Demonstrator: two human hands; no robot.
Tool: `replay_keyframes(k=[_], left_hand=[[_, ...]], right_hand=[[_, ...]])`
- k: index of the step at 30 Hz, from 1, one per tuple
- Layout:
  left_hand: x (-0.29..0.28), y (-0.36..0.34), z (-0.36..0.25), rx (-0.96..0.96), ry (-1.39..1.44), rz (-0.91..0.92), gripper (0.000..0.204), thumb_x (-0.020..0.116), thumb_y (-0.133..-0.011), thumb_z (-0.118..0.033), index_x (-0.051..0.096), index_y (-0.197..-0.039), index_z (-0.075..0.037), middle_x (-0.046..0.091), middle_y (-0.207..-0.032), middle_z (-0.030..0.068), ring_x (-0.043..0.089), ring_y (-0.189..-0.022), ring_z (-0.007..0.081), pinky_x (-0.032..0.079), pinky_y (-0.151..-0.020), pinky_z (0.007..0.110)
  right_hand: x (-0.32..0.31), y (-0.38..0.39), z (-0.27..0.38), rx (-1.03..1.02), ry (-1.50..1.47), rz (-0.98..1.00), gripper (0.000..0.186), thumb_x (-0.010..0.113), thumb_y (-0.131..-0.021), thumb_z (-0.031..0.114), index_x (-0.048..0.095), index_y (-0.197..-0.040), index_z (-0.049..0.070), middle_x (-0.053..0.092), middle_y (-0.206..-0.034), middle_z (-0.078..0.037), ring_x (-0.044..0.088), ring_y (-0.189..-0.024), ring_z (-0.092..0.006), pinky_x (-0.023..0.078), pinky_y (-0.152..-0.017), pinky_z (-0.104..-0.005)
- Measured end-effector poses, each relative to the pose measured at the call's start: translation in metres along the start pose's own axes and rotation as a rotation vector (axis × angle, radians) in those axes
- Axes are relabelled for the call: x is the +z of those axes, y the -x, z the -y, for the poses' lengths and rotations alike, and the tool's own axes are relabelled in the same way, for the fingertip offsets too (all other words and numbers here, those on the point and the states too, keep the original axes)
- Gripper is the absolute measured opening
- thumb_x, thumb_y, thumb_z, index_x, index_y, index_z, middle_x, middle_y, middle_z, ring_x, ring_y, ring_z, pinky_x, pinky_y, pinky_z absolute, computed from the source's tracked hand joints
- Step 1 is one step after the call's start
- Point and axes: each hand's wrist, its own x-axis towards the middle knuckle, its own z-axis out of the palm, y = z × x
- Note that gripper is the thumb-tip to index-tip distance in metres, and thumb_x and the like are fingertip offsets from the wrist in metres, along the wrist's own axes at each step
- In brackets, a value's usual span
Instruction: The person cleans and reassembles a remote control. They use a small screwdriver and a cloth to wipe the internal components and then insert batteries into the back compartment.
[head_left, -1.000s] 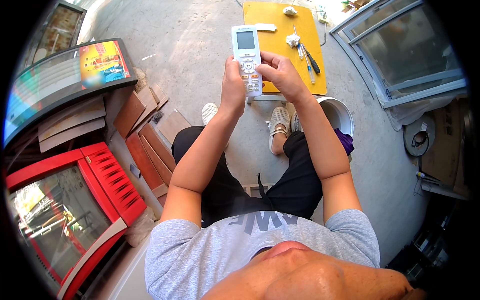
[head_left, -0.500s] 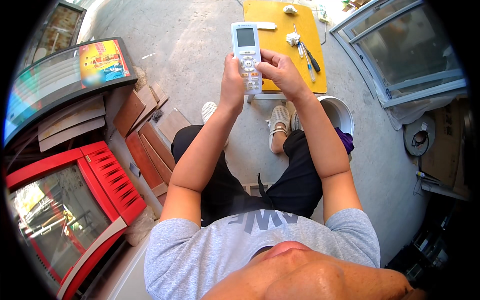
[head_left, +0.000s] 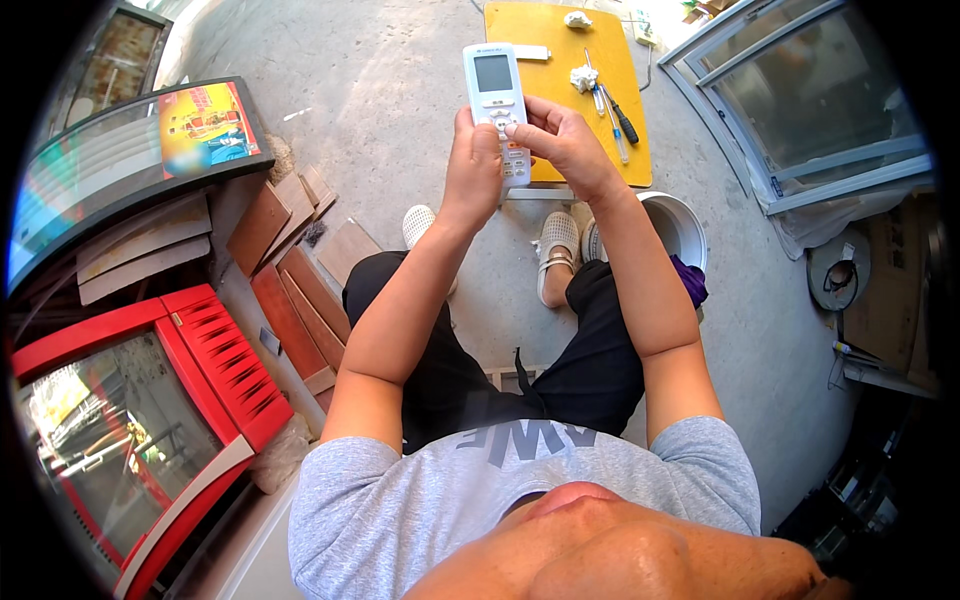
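A white remote control (head_left: 494,97) with a grey screen is held upright between my two hands, over the near left edge of a yellow table (head_left: 540,25). My left hand (head_left: 475,165) closes round its left side, the thumb lying over the lower buttons. My right hand (head_left: 568,150) grips the right side, its thumb on the round button pad. Behind the remote, a small white strip-like piece (head_left: 535,52) lies on the table. A crumpled white tissue (head_left: 583,78) sits by a black-handled screwdriver (head_left: 627,125) and a slim clear-handled one (head_left: 617,140).
Another tissue wad (head_left: 577,19) rests at the table's far side. A white bucket (head_left: 690,225) with purple cloth (head_left: 690,280) stands by my right leg. Glazed window frames (head_left: 820,110) lean at right. Wooden boards (head_left: 290,310) and a red-framed cabinet (head_left: 232,360) are at left.
My left thumb has moved right, across the remote's lower buttons. The right thumb has shifted slightly left on the button pad. The remote stays almost in place.
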Motion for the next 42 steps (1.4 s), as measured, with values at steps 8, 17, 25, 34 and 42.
replay_keyframes(k=[8, 17, 25, 34, 42], left_hand=[[0.002, 0.001, 0.0, 0.067, -0.019, 0.002, 0.024, 0.031, -0.101, -0.017, 0.038, -0.116, 0.0, 0.057, -0.1, 0.0126, 0.062, -0.079, 0.0158, 0.055, -0.067, 0.029], [0.001, 0.004, -0.007, -0.048, 0.023, -0.017, 0.036, 0.026, -0.102, -0.029, 0.043, -0.121, -0.005, 0.058, -0.106, 0.0106, 0.062, -0.088, 0.0161, 0.054, -0.077, 0.031], [-0.003, 0.0, -0.003, -0.101, 0.165, 0.043, 0.049, 0.02, -0.105, -0.042, 0.049, -0.124, -0.007, 0.062, -0.104, 0.01, 0.064, -0.092, 0.0168, 0.055, -0.076, 0.033], [0.004, 0.002, -0.005, -0.042, 0.102, -0.031, 0.064, 0.015, -0.104, -0.054, 0.054, -0.116, -0.004, 0.061, -0.096, 0.0081, 0.061, -0.085, 0.0154, 0.052, -0.074, 0.03], [0.011, 0.003, -0.003, 0.067, -0.035, -0.046, 0.058, 0.016, -0.105, -0.051, 0.048, -0.121, -0.005, 0.06, -0.101, 0.0091, 0.06, -0.09, 0.0152, 0.051, -0.078, 0.03]], right_hand=[[-0.002, -0.002, -0.004, -0.045, -0.008, 0.03, 0.05, 0.069, -0.087, 0.014, 0.054, -0.131, -0.005, 0.064, -0.115, -0.009, 0.062, -0.099, -0.0116, 0.052, -0.084, -0.0253], [0.0, -0.001, -0.002, -0.052, -0.031, 0.053, 0.048, 0.067, -0.088, 0.01, 0.053, -0.131, -0.006, 0.064, -0.116, -0.01, 0.062, -0.1, -0.0121, 0.052, -0.085, -0.0259], [0.002, -0.001, -0.003, -0.043, -0.021, 0.019, 0.043, 0.07, -0.089, 0.015, 0.059, -0.126, -0.003, 0.066, -0.11, -0.007, 0.061, -0.094, -0.0094, 0.049, -0.082, -0.0239], [0.009, -0.003, -0.006, -0.044, 0.009, -0.092, 0.035, 0.07, -0.091, 0.022, 0.065, -0.114, -0.003, 0.068, -0.102, -0.006, 0.062, -0.088, -0.0102, 0.051, -0.079, -0.0255], [0.011, -0.005, -0.008, -0.037, -0.127, -0.189, 0.03, 0.069, -0.091, 0.022, 0.068, -0.108, -0.003, 0.07, -0.096, -0.006, 0.063, -0.083, -0.0085, 0.051, -0.075, -0.0231]])
